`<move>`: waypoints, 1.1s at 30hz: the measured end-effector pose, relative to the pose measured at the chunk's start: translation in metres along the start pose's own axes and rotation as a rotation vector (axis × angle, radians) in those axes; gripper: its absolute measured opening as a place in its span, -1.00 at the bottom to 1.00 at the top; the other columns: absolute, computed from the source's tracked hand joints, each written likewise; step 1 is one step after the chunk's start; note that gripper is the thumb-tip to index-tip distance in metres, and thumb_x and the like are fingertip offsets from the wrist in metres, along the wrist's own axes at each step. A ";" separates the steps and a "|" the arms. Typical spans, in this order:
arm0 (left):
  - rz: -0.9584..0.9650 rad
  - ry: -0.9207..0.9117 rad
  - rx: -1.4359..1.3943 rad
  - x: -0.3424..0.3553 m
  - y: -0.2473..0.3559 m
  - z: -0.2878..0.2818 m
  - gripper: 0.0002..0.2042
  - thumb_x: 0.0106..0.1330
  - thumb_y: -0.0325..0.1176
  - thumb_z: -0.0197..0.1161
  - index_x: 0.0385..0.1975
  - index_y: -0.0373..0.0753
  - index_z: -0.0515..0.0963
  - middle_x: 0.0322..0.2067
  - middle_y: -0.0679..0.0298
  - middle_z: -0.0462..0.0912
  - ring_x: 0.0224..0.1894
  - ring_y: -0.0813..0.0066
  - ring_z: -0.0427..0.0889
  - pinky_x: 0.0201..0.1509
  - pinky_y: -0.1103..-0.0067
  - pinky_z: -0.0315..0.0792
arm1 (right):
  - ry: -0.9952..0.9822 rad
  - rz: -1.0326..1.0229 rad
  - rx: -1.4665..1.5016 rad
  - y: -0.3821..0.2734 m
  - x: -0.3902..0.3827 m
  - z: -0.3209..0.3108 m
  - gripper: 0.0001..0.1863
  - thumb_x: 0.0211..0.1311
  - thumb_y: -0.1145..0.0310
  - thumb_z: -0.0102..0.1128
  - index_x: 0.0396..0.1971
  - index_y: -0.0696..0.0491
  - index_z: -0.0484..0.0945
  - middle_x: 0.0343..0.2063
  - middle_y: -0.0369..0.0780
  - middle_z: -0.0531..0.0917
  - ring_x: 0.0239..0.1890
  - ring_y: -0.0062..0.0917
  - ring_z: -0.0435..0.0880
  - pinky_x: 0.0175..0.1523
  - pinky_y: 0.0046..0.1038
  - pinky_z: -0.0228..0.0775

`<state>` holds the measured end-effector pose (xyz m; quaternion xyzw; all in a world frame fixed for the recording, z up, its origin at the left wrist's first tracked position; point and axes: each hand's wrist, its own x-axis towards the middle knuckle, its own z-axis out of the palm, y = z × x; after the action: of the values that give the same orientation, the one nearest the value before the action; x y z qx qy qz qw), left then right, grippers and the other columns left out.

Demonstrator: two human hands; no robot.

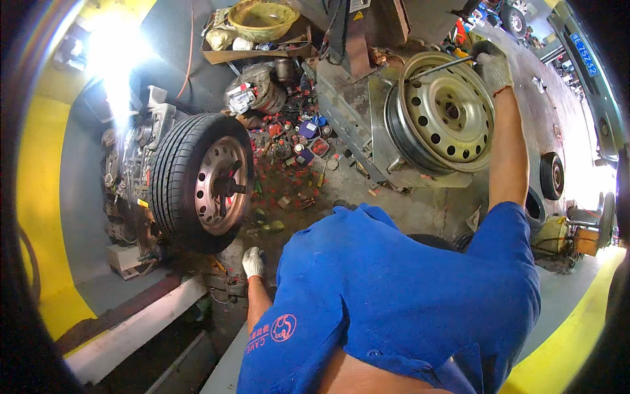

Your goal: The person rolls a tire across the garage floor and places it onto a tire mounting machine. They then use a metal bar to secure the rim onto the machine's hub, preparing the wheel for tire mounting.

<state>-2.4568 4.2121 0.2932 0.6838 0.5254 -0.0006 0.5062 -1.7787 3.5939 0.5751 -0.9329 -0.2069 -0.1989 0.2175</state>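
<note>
My right hand (493, 69), in a white glove with dark fingers, is closed around one end of a long metal bar (438, 68), which looks like a tire lever. The bar lies across the upper edge of a bare steel wheel rim (449, 115) with round holes. Under the rim is the metal turntable (380, 98) of a machine that looks like a tire changer. My left hand (252, 262), also gloved, hangs low at the left with its fingers loosely extended and nothing visible in it. Near it, a tired wheel (197, 184) is mounted on a shaft.
Small cans, bottles and red scraps litter the floor (295, 177) between the machines. A yellow basin (262, 21) sits in a cardboard box (259, 54) at the back. Another tire (552, 176) and part of a vehicle (590, 79) are at the right.
</note>
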 end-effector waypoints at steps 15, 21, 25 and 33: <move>0.787 -0.437 -0.007 -0.142 0.384 0.133 -0.41 0.31 -0.30 0.32 0.32 -0.30 0.31 -0.06 0.03 0.63 -0.01 0.36 0.62 0.11 0.52 0.48 | -0.383 0.362 1.758 -0.395 -0.104 0.050 -0.86 0.10 0.46 0.03 -0.34 0.08 0.53 -0.47 -0.24 0.54 -0.37 -0.46 0.54 -0.19 -0.43 0.42; 0.253 -0.113 -0.229 -0.105 0.257 0.094 -0.79 0.42 -0.27 0.20 -0.21 -0.29 0.62 -0.46 0.41 0.57 -0.39 0.65 0.52 -0.29 0.60 0.43 | -0.190 0.295 0.033 -0.244 -0.081 0.165 -0.34 0.50 -0.11 -0.26 -0.43 0.16 0.64 -0.52 -0.10 0.67 -0.58 -0.39 0.60 -0.47 -0.25 0.46; 0.038 0.226 -0.108 -0.116 0.143 0.037 -0.79 0.35 -0.31 0.22 -0.16 -0.30 0.64 -0.30 0.24 0.70 -0.25 0.49 0.62 -0.08 0.53 0.49 | -0.560 0.242 -0.354 -0.118 -0.060 0.193 -0.33 0.45 -0.15 -0.22 0.40 -0.07 0.29 0.31 -0.07 0.44 0.32 -0.24 0.43 0.39 -0.22 0.21; -0.520 0.527 -0.226 -0.159 -0.028 -0.020 -0.71 0.26 -0.24 0.23 -0.19 -0.35 0.63 -0.48 0.18 0.65 -0.46 0.41 0.58 -0.34 0.44 0.47 | -0.448 0.242 -0.479 -0.082 -0.056 0.204 -0.50 0.49 -0.03 -0.20 0.18 -0.09 0.54 0.11 -0.06 0.59 0.13 -0.08 0.56 0.20 -0.13 0.39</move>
<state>-2.5588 4.1104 0.3683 0.4445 0.7901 0.1048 0.4087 -1.8069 3.7444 0.4071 -0.9957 -0.0848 -0.0046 -0.0362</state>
